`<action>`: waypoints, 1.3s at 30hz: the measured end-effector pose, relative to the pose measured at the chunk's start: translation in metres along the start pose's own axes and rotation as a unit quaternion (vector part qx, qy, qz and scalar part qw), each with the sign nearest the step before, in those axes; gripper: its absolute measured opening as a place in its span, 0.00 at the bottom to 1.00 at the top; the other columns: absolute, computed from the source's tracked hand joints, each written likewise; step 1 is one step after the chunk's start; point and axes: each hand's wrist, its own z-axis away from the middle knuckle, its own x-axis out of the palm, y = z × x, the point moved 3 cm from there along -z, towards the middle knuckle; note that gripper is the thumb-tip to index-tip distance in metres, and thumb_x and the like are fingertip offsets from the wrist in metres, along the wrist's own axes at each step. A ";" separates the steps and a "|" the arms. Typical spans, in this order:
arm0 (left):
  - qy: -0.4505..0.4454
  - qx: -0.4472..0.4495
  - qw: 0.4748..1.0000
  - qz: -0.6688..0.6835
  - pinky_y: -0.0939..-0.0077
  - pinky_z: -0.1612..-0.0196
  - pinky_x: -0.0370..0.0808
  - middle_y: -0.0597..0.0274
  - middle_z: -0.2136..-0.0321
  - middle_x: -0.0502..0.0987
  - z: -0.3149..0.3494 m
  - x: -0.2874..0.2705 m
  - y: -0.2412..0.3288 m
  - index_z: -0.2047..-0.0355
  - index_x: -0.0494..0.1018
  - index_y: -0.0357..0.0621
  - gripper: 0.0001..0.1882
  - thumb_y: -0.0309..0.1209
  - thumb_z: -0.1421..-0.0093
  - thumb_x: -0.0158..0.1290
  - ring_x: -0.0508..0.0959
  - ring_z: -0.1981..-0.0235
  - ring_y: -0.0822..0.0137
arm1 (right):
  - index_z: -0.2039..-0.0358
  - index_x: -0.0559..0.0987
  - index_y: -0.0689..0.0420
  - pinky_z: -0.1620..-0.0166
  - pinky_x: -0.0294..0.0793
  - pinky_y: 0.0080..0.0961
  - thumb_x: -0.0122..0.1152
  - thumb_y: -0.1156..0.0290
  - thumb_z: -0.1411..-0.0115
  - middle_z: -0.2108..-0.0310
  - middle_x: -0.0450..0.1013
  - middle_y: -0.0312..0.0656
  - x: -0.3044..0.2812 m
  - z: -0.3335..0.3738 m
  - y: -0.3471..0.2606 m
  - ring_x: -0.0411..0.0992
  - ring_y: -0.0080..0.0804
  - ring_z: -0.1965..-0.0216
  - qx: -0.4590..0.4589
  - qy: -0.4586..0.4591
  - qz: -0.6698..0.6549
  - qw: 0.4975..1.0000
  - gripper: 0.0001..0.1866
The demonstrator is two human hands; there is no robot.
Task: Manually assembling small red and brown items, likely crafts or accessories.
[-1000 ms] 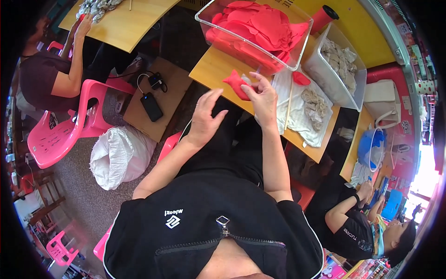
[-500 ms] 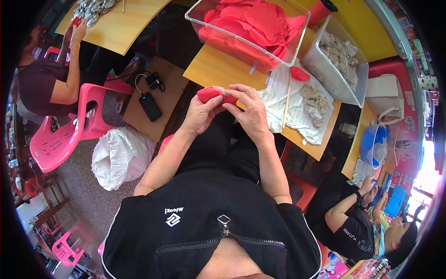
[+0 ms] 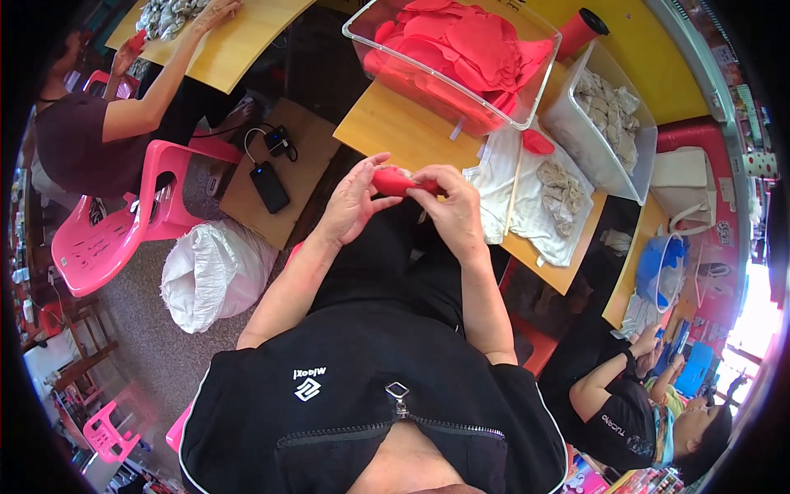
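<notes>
A small red fabric piece [image 3: 390,181], its top edge showing some pale stuffing, is pinched in the fingers of my right hand [image 3: 451,204] above my lap. My left hand [image 3: 352,206] is beside its left end, thumb and fingers spread apart around it; whether they touch it I cannot tell. To the right, a white cloth [image 3: 527,235] lies on the wooden table [image 3: 387,123]. On the cloth are a thin wooden stick [image 3: 513,198], a crumpled grey-beige wad [image 3: 561,198] and another red piece [image 3: 539,142].
A clear bin of red fabric pieces [image 3: 461,45] stands ahead, with a bin of greyish scraps [image 3: 607,115] to its right. At left are a pink chair [image 3: 95,243], a white sack [image 3: 216,272] and a black power bank [image 3: 269,188]. Other people sit at both sides.
My left fingers have spread away from the red piece, while my right fingers have closed on its right end. At far left, a person's hand has reached across the table.
</notes>
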 end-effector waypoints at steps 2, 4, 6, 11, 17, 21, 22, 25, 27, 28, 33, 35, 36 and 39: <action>0.011 0.013 0.999 -0.028 0.67 0.50 0.73 0.61 0.53 0.72 0.002 -0.012 0.004 0.44 0.61 0.42 0.23 0.43 0.32 0.42 0.72 0.51 0.68 | 0.67 0.77 0.62 0.63 0.72 0.17 0.64 0.83 0.51 0.65 0.73 0.37 -0.011 -0.007 -0.001 0.72 0.22 0.66 -0.015 0.039 -0.064 0.997 0.09; 0.014 0.016 0.999 -0.031 0.68 0.50 0.72 0.60 0.53 0.71 0.004 -0.025 0.004 0.44 0.62 0.42 0.23 0.43 0.32 0.41 0.72 0.52 0.68 | 0.69 0.77 0.63 0.60 0.73 0.22 0.64 0.83 0.50 0.65 0.73 0.36 -0.014 -0.015 0.025 0.72 0.22 0.64 0.113 -0.014 -0.327 0.938 0.08; 0.030 0.004 0.999 -0.027 0.69 0.51 0.72 0.60 0.53 0.72 0.008 -0.032 0.002 0.45 0.64 0.41 0.21 0.42 0.32 0.41 0.73 0.53 0.68 | 0.67 0.76 0.63 0.57 0.73 0.22 0.65 0.81 0.49 0.67 0.74 0.36 -0.014 -0.025 0.039 0.73 0.24 0.64 0.077 0.042 0.102 0.991 0.09; 0.051 -0.009 0.997 -0.057 0.72 0.53 0.73 0.61 0.56 0.74 0.021 -0.043 -0.002 0.49 0.68 0.41 0.18 0.40 0.32 0.41 0.74 0.56 0.70 | 0.66 0.75 0.62 0.57 0.73 0.22 0.64 0.81 0.50 0.69 0.75 0.40 -0.028 -0.026 0.024 0.75 0.29 0.63 0.074 0.081 -0.074 0.991 0.10; 0.043 -0.047 0.995 -0.081 0.74 0.54 0.73 0.62 0.58 0.75 0.016 -0.033 -0.012 0.52 0.71 0.42 0.15 0.36 0.33 0.45 0.74 0.57 0.72 | 0.69 0.75 0.63 0.63 0.72 0.24 0.64 0.80 0.49 0.71 0.72 0.44 -0.021 -0.026 0.055 0.74 0.32 0.67 -0.069 0.103 0.234 0.964 0.08; 0.035 -0.061 0.994 -0.078 0.72 0.52 0.73 0.60 0.56 0.74 0.008 -0.015 -0.017 0.49 0.68 0.42 0.15 0.32 0.35 0.49 0.75 0.55 0.69 | 0.69 0.76 0.63 0.66 0.71 0.22 0.65 0.80 0.50 0.71 0.72 0.42 -0.015 -0.012 0.023 0.73 0.29 0.69 -0.014 0.120 0.123 0.985 0.08; 0.036 -0.059 0.996 -0.053 0.70 0.51 0.73 0.59 0.55 0.74 0.004 -0.010 -0.018 0.48 0.67 0.42 0.16 0.31 0.35 0.48 0.75 0.54 0.67 | 0.69 0.76 0.63 0.65 0.72 0.24 0.65 0.79 0.50 0.70 0.72 0.43 -0.012 -0.010 0.013 0.73 0.31 0.69 0.007 0.121 0.094 0.988 0.08; 0.006 -0.049 0.997 0.051 0.69 0.50 0.73 0.60 0.55 0.74 -0.004 0.006 -0.024 0.48 0.66 0.43 0.17 0.33 0.36 0.49 0.75 0.54 0.68 | 0.69 0.76 0.63 0.64 0.73 0.24 0.66 0.79 0.51 0.68 0.73 0.44 0.000 0.000 0.002 0.73 0.33 0.68 0.010 0.111 0.056 0.992 0.09; -0.004 -0.025 0.993 0.117 0.70 0.50 0.74 0.63 0.56 0.75 -0.008 0.010 -0.024 0.50 0.68 0.44 0.15 0.33 0.36 0.49 0.76 0.55 0.70 | 0.66 0.78 0.63 0.65 0.70 0.18 0.65 0.78 0.48 0.69 0.72 0.39 0.007 0.006 -0.003 0.71 0.25 0.68 -0.030 0.083 0.029 0.996 0.08; -0.003 -0.026 0.993 0.118 0.70 0.50 0.74 0.63 0.56 0.75 -0.009 0.010 -0.023 0.50 0.68 0.44 0.15 0.33 0.36 0.49 0.76 0.55 0.70 | 0.66 0.78 0.63 0.65 0.70 0.18 0.65 0.78 0.48 0.69 0.72 0.39 0.008 0.008 -0.003 0.71 0.25 0.68 -0.028 0.083 0.029 0.996 0.08; -0.021 -0.009 0.997 0.068 0.72 0.50 0.74 0.61 0.56 0.75 -0.003 0.004 -0.017 0.52 0.70 0.42 0.13 0.31 0.35 0.48 0.75 0.54 0.69 | 0.65 0.81 0.63 0.63 0.70 0.18 0.61 0.75 0.44 0.65 0.73 0.41 0.007 0.015 -0.001 0.72 0.25 0.65 0.038 0.073 0.011 0.997 0.07; -0.040 -0.005 0.998 0.053 0.72 0.49 0.74 0.60 0.55 0.74 0.001 0.003 -0.016 0.51 0.69 0.41 0.13 0.31 0.35 0.49 0.75 0.53 0.69 | 0.66 0.81 0.63 0.63 0.70 0.18 0.62 0.75 0.44 0.64 0.73 0.40 0.007 0.016 -0.001 0.72 0.24 0.65 0.069 0.063 0.014 0.996 0.07; -0.057 -0.010 0.998 0.026 0.72 0.48 0.73 0.59 0.54 0.74 0.002 0.002 -0.017 0.51 0.69 0.40 0.14 0.30 0.35 0.49 0.75 0.53 0.68 | 0.67 0.81 0.63 0.63 0.70 0.18 0.62 0.74 0.45 0.65 0.72 0.41 0.007 0.016 0.001 0.71 0.25 0.66 0.089 0.064 0.001 0.994 0.07; -0.075 -0.018 0.997 -0.004 0.71 0.48 0.73 0.58 0.53 0.73 0.004 0.002 -0.017 0.50 0.69 0.39 0.15 0.30 0.36 0.49 0.75 0.52 0.68 | 0.67 0.82 0.61 0.62 0.70 0.23 0.63 0.74 0.47 0.67 0.72 0.42 0.010 0.014 0.004 0.71 0.31 0.65 0.065 0.062 0.046 0.995 0.07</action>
